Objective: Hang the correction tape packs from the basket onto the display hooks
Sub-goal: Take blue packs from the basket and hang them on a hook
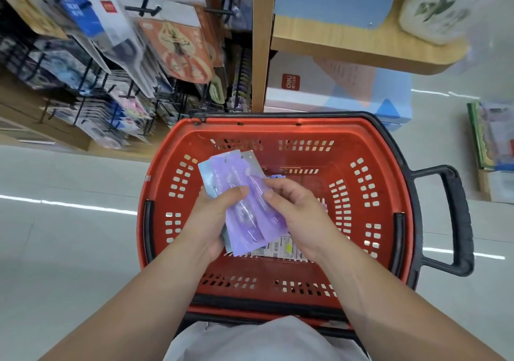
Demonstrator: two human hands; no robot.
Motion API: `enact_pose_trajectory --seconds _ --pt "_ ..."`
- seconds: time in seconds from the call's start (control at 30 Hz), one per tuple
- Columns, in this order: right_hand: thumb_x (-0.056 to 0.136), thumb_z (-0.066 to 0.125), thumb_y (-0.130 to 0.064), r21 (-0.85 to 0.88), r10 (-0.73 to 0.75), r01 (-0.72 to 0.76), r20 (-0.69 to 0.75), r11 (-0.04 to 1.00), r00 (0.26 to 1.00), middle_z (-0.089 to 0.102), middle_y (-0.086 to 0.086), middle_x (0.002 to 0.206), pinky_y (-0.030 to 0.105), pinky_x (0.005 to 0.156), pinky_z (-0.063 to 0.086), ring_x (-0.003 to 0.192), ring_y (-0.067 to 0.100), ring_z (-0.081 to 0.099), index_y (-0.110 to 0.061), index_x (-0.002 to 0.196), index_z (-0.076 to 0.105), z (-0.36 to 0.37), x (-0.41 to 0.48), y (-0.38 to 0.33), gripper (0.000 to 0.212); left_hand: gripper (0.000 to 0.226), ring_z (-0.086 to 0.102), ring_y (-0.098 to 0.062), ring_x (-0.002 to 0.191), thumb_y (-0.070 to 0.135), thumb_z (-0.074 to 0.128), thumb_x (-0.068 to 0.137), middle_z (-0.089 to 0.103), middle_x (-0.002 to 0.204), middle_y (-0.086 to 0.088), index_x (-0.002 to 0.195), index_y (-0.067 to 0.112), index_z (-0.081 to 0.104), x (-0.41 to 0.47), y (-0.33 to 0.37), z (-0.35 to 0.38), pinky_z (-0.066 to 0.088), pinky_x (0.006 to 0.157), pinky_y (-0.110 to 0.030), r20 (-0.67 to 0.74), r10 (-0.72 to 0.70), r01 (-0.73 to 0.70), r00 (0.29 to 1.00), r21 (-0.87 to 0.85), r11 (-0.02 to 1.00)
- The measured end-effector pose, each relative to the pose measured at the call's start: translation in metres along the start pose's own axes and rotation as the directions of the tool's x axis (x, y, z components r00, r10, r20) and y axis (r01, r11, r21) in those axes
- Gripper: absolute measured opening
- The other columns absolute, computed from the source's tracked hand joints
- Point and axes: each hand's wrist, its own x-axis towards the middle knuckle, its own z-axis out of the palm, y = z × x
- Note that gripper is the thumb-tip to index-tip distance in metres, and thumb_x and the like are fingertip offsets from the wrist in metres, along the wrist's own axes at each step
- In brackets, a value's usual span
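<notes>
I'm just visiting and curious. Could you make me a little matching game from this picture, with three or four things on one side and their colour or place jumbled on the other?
Things
1. correction tape packs
2. basket
3. basket handle
4. display hooks

Descriptions
A. black loop, sticking out on the right
B. purple, gripped by the left hand and the right hand
C. black rods at the upper left, carrying hanging goods
D. red, with slotted walls

Pairs: 1-B, 2-D, 3-A, 4-C
</notes>
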Motion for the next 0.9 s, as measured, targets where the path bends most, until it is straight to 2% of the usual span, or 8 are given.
enact_pose_trajectory --seconds 0.1,0.23,0.37,0.43,0.63,0.73,0.83,0.9 --pt "0.101 0.061 -0.009 0.147 0.008 -0.018 0.070 0.989 0.998 0.076 0.005 0.117 0.042 0.096 0.057 0.112 0.028 0.071 -0.023 0.137 0.058 0.004 -0.004 -0.003 0.039 0.053 0.071 -0.045 0.111 0.012 0.074 0.079 0.071 0.126 -0.027 0.132 0.008 0.067 0.001 0.003 -0.003 0.059 0.088 -0.051 0.012 -0.013 0.013 1.000 0.011 1.000" --pt "0.105 0.054 -0.009 0.159 0.001 -0.022 0.129 0.987 0.992 0.074 0.008 0.122 0.039 0.093 0.059 0.112 0.028 0.072 -0.012 0.129 0.067 0.010 -0.005 -0.003 0.028 0.054 0.074 -0.038 0.106 0.012 0.074 0.077 0.073 0.124 -0.023 0.130 0.010 0.067 0.003 0.004 -0.011 0.060 0.081 -0.045 0.016 -0.033 0.032 0.999 0.046 0.998" --pt "0.106 0.054 -0.013 0.102 0.000 -0.002 0.026 0.995 1.000 0.074 0.015 0.118 0.048 0.095 0.057 0.104 0.025 0.071 -0.011 0.122 0.072 0.016 0.004 -0.001 0.024 0.052 0.069 -0.044 0.118 0.011 0.070 0.083 0.070 0.130 -0.025 0.135 0.010 0.066 0.009 -0.001 -0.021 0.055 0.095 -0.051 0.021 -0.015 0.015 1.000 0.000 1.000" --pt "0.106 0.054 -0.013 0.108 0.004 -0.006 0.015 0.994 1.000 0.075 0.013 0.116 0.045 0.092 0.058 0.102 0.025 0.071 -0.010 0.121 0.072 0.018 0.006 0.000 0.024 0.051 0.066 -0.046 0.122 0.011 0.069 0.087 0.068 0.133 -0.027 0.137 0.008 0.064 0.009 -0.002 -0.026 0.053 0.097 -0.051 0.040 -0.011 0.012 0.999 -0.019 1.000" --pt "0.104 0.057 -0.014 0.161 0.041 -0.052 0.071 0.986 0.997 0.076 0.010 0.119 0.042 0.097 0.058 0.113 0.030 0.071 -0.011 0.124 0.072 0.026 0.003 -0.004 0.026 0.037 0.076 -0.034 0.101 0.018 0.078 0.079 0.077 0.117 -0.018 0.116 0.018 0.077 0.009 0.003 -0.024 0.062 0.079 -0.043 0.029 -0.023 0.023 0.999 0.000 1.000" --pt "0.102 0.060 -0.015 0.158 0.041 -0.046 0.037 0.986 0.998 0.077 0.009 0.116 0.040 0.093 0.060 0.111 0.030 0.072 -0.010 0.121 0.074 0.031 0.003 -0.003 0.024 0.054 0.076 -0.034 0.100 0.024 0.086 0.069 0.076 0.117 -0.019 0.121 0.016 0.074 0.009 0.003 -0.024 0.062 0.080 -0.043 0.010 -0.030 0.030 0.999 0.014 0.999" --pt "0.100 0.063 -0.018 0.223 0.079 -0.085 0.034 0.971 0.996 0.077 0.009 0.116 0.035 0.088 0.059 0.107 0.025 0.074 -0.010 0.121 0.074 0.035 0.006 0.002 0.025 0.050 0.075 -0.036 0.103 0.021 0.080 0.078 0.075 0.119 -0.020 0.127 0.014 0.071 0.011 0.000 -0.026 0.060 0.089 -0.047 -0.008 -0.039 0.039 0.999 0.011 0.999" --pt "0.099 0.065 -0.023 0.230 0.120 -0.127 0.043 0.965 0.992 0.077 0.008 0.115 0.036 0.088 0.058 0.104 0.024 0.074 -0.010 0.119 0.075 0.034 0.011 0.006 0.026 0.050 0.075 -0.036 0.103 0.020 0.076 0.079 0.075 0.120 -0.021 0.128 0.013 0.070 0.013 0.000 -0.028 0.061 0.088 -0.047 -0.027 -0.045 0.046 0.999 0.022 0.999"
